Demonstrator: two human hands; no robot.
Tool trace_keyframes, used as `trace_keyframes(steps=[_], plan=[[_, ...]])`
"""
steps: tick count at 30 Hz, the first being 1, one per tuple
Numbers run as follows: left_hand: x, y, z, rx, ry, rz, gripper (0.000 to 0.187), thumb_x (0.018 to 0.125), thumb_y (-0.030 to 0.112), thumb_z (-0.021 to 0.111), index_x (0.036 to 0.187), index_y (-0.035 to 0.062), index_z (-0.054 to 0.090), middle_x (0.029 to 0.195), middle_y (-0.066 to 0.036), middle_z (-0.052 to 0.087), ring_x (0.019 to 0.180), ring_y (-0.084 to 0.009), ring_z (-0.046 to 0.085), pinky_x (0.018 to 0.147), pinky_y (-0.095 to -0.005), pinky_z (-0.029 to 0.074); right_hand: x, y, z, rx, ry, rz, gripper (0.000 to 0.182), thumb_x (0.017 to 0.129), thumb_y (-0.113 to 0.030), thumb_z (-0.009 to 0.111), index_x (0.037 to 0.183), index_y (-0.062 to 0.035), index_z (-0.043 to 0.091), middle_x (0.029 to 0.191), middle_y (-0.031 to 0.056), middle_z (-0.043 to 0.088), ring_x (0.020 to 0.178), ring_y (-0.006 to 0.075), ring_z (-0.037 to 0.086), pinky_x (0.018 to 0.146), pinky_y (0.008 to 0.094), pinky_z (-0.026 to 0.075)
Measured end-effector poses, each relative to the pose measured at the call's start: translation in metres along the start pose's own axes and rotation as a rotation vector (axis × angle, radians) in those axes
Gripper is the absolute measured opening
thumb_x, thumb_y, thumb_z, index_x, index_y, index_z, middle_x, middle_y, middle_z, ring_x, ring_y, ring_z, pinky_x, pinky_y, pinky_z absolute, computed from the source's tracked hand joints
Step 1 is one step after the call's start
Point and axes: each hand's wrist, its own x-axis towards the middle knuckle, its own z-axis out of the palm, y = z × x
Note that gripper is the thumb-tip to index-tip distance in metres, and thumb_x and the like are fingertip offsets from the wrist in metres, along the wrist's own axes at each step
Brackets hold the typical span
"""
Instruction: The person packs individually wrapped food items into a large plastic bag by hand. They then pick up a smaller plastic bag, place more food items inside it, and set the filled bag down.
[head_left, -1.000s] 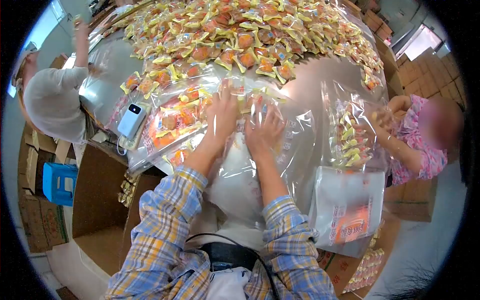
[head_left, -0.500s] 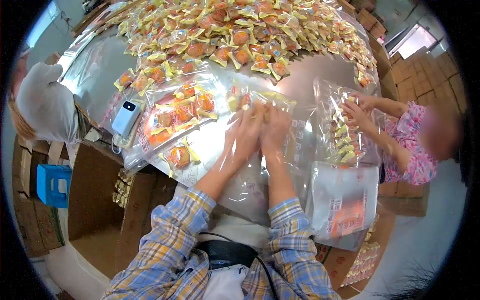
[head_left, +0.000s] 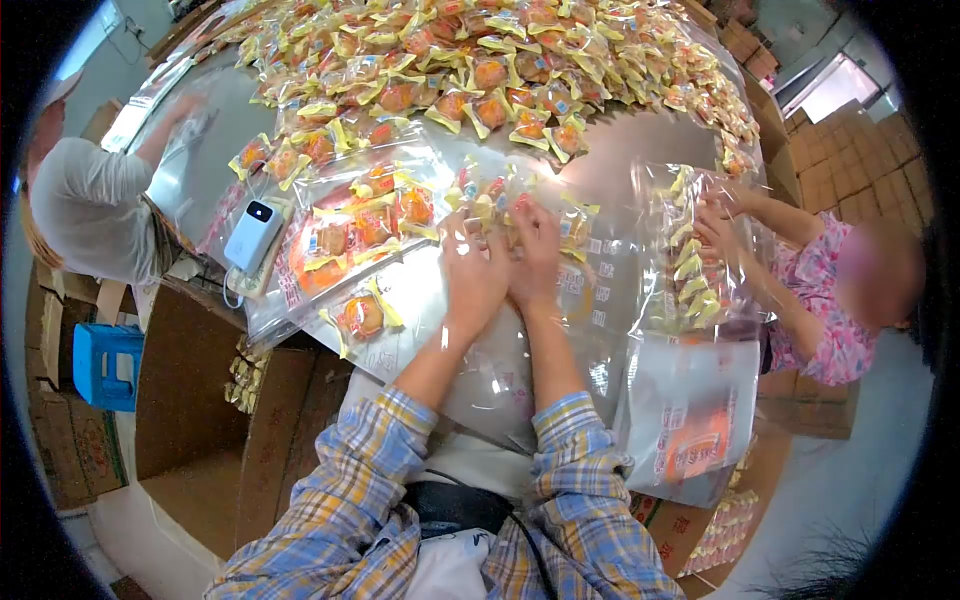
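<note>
A large clear plastic bag (head_left: 500,350) lies open on the shiny table (head_left: 640,150) in front of me. My left hand (head_left: 472,275) and my right hand (head_left: 538,250) are pressed close together at its far end. Both are closed around a bunch of yellow-wrapped orange snack packets (head_left: 490,195), with the bag's film over my wrists. A huge heap of the same packets (head_left: 500,60) covers the far half of the table.
A filled clear bag (head_left: 350,230), a white power bank (head_left: 253,232) and a loose packet (head_left: 360,312) lie to the left. A person in pink (head_left: 830,310) fills another bag (head_left: 690,260) on the right, above a stack of empty bags (head_left: 690,420). A person in grey (head_left: 90,210), cardboard boxes (head_left: 200,400) and a blue stool (head_left: 105,365) stand to the left.
My hands, spread flat on the bag before, have come together around a bunch of packets. The person in grey now reaches an arm onto the table.
</note>
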Motion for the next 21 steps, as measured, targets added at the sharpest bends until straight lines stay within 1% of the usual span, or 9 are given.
trace_keyframes(steps=[3,4,6,8,11,12,15,18,21], plan=[[0.002,0.010,0.010,-0.419,0.003,-0.248,0.073,0.096,0.009,0.066,0.155,-0.0024,0.025,0.128,-0.022,0.056,0.108,-0.0266,0.065,0.083,-0.0317,0.056,0.006,-0.014,-0.003,-0.068,0.024,-0.011,0.060,0.084,-0.009,0.074,0.142,-0.0060,0.059,0.134,0.0179,0.057,0.122,0.0382,0.055,0.103,0.0465,0.046],[0.008,0.015,0.008,-0.341,-0.057,-0.347,0.086,0.096,0.012,0.067,0.161,0.0018,0.011,0.128,-0.020,0.057,0.104,-0.0247,0.066,0.085,-0.0323,0.056,0.005,-0.014,-0.001,-0.127,-0.006,0.002,0.058,0.085,-0.010,0.073,0.141,-0.0096,0.060,0.132,0.0170,0.056,0.122,0.0377,0.054,0.104,0.0466,0.046],[0.018,0.009,0.013,-0.405,-0.009,-0.389,0.090,0.096,0.013,0.067,0.164,0.0046,0.008,0.129,-0.021,0.056,0.106,-0.0246,0.065,0.086,-0.0322,0.055,0.008,-0.015,0.001,-0.250,-0.064,0.026,0.054,0.087,-0.011,0.071,0.140,-0.0168,0.064,0.127,0.0150,0.056,0.122,0.0368,0.053,0.105,0.0468,0.045],[0.017,0.008,0.019,-0.479,0.040,-0.455,0.092,0.097,0.012,0.066,0.167,0.0090,0.006,0.130,-0.021,0.056,0.111,-0.0242,0.063,0.088,-0.0328,0.055,0.010,-0.017,0.001,-0.319,-0.028,-0.022,0.053,0.089,-0.011,0.068,0.140,-0.0220,0.063,0.126,0.0142,0.055,0.120,0.0360,0.053,0.104,0.0470,0.045],[0.013,0.002,0.024,-0.506,0.098,-0.306,0.085,0.096,0.015,0.068,0.163,0.0007,0.018,0.126,-0.023,0.057,0.110,-0.0283,0.063,0.094,-0.0375,0.053,0.010,-0.014,0.009,-0.397,0.005,0.003,0.048,0.089,-0.016,0.070,0.136,-0.0263,0.066,0.125,0.0131,0.055,0.120,0.0361,0.052,0.101,0.0475,0.046],[0.014,0.003,0.028,-0.455,0.182,-0.355,0.072,0.097,0.016,0.069,0.157,-0.0009,0.035,0.131,-0.025,0.054,0.112,-0.0284,0.063,0.096,-0.0381,0.052,0.013,-0.019,0.009,-0.409,-0.005,0.035,0.046,0.089,-0.018,0.071,0.134,-0.0258,0.066,0.126,0.0130,0.054,0.121,0.0364,0.051,0.101,0.0477,0.046],[0.025,-0.015,0.024,-0.405,0.095,-0.417,0.067,0.097,0.014,0.068,0.155,0.0052,0.037,0.137,-0.019,0.051,0.114,-0.0217,0.061,0.092,-0.0327,0.052,0.022,-0.029,0.014,-0.417,-0.057,0.163,0.045,0.088,-0.022,0.072,0.133,-0.0255,0.065,0.129,0.0135,0.053,0.123,0.0368,0.050,0.103,0.0480,0.046],[0.030,-0.024,0.027,-0.476,0.069,-0.358,0.057,0.096,0.013,0.066,0.148,0.0034,0.047,0.138,-0.018,0.050,0.115,-0.0215,0.061,0.093,-0.0338,0.052,0.017,-0.033,0.019,-0.400,-0.006,0.179,0.046,0.089,-0.023,0.072,0.135,-0.0264,0.062,0.134,0.0139,0.050,0.127,0.0374,0.049,0.106,0.0478,0.046],[0.023,-0.017,0.025,-0.424,0.159,-0.188,0.047,0.094,0.016,0.069,0.134,-0.0054,0.057,0.121,-0.018,0.056,0.105,-0.0280,0.063,0.092,-0.0402,0.051,0.011,-0.018,0.027,-0.371,0.059,0.130,0.048,0.091,-0.024,0.072,0.136,-0.0279,0.059,0.138,0.0142,0.048,0.130,0.0383,0.047,0.108,0.0470,0.045]])
